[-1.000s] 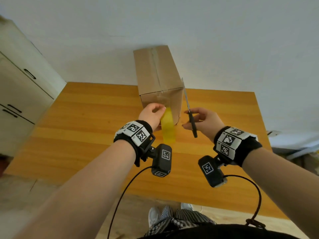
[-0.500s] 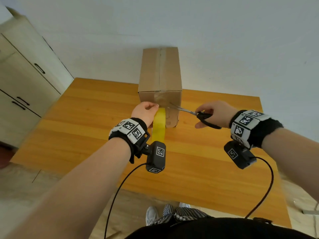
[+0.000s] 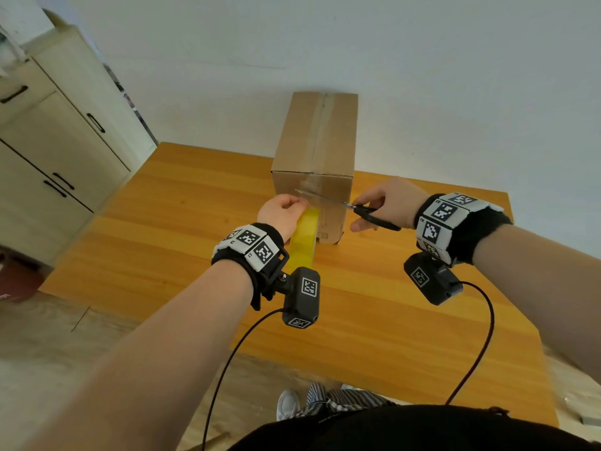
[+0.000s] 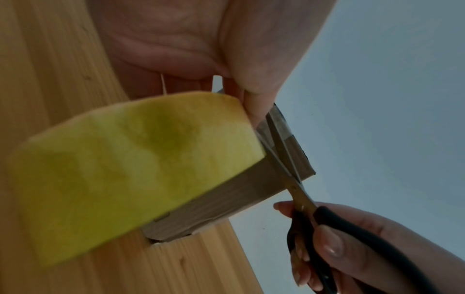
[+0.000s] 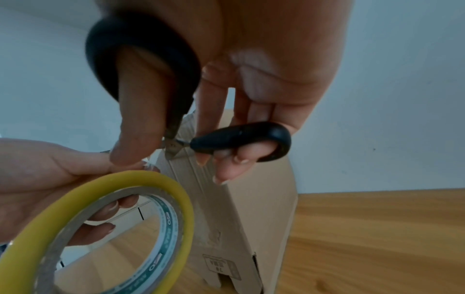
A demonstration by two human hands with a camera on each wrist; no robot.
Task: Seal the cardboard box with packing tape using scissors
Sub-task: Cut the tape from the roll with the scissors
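A tall cardboard box [image 3: 317, 135] stands on the wooden table [image 3: 162, 229], with clear tape running along its top seam and down its near face. My left hand [image 3: 283, 213] grips a yellow roll of packing tape [image 3: 304, 240] [image 5: 105, 228] against that near face. My right hand [image 3: 387, 205] holds black-handled scissors [image 3: 364, 213] [image 4: 302, 202], thumb and fingers through the loops. The blades are parted and lie across the box face [image 5: 226, 208] just above the roll, tips close to my left fingers.
A pale cabinet [image 3: 58, 141] with dark handles stands to the left of the table. A white wall rises behind the box. The table's near edge is close to my body, and cables hang from both wrist cameras.
My right hand swung the scissors from upright to level, and the blades reached leftward across the box face above the roll. The left hand kept its hold on the roll.
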